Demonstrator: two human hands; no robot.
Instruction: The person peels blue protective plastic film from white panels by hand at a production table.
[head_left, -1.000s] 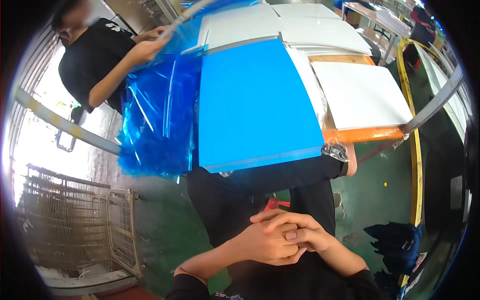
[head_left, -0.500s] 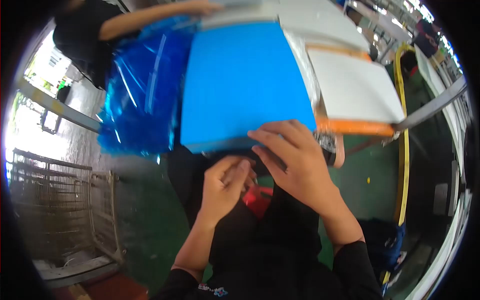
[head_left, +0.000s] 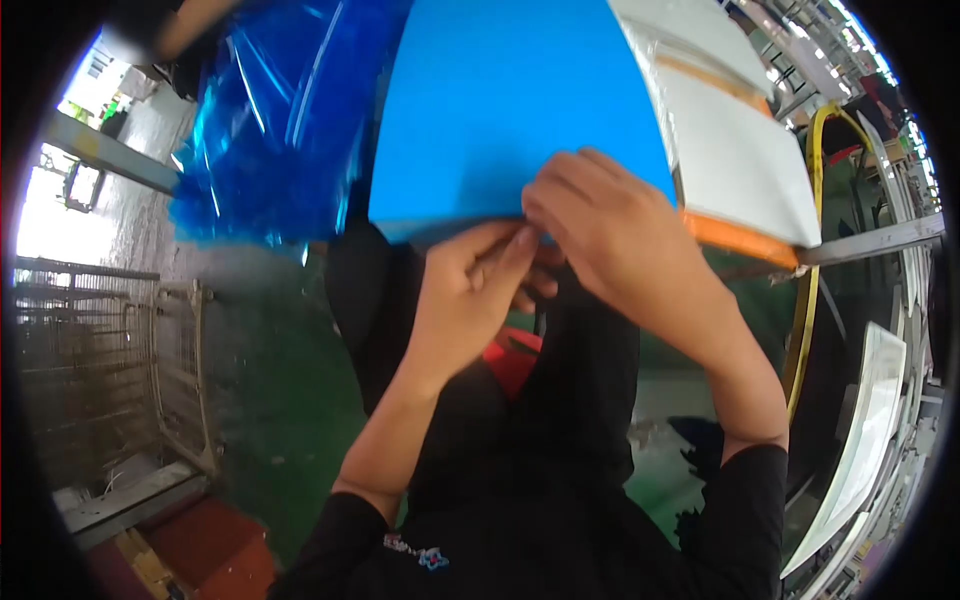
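A bright blue flat panel or stack (head_left: 520, 110) lies in front of me, its near edge toward my body. My left hand (head_left: 480, 280) is just below that edge, its thumb and fingers drawn together; whatever is between them is too small to make out. My right hand (head_left: 610, 210) is at the near edge of the blue panel, fingers bent and pressed together close to my left fingertips. Any object in its fingers is hidden. Shiny blue plastic film (head_left: 290, 120) lies to the left of the panel.
White panels with orange edges (head_left: 745, 150) lie at the right. A wire cart (head_left: 110, 350) stands at the lower left. A yellow rail (head_left: 808, 300) and a metal bar (head_left: 880, 240) are on the right. Another person's arm (head_left: 195, 22) shows at the upper left.
The view has shifted, so the panel sits higher in it. My hands have come together at the near edge, and my right fingers have closed. The other person's arm has moved mostly out of view.
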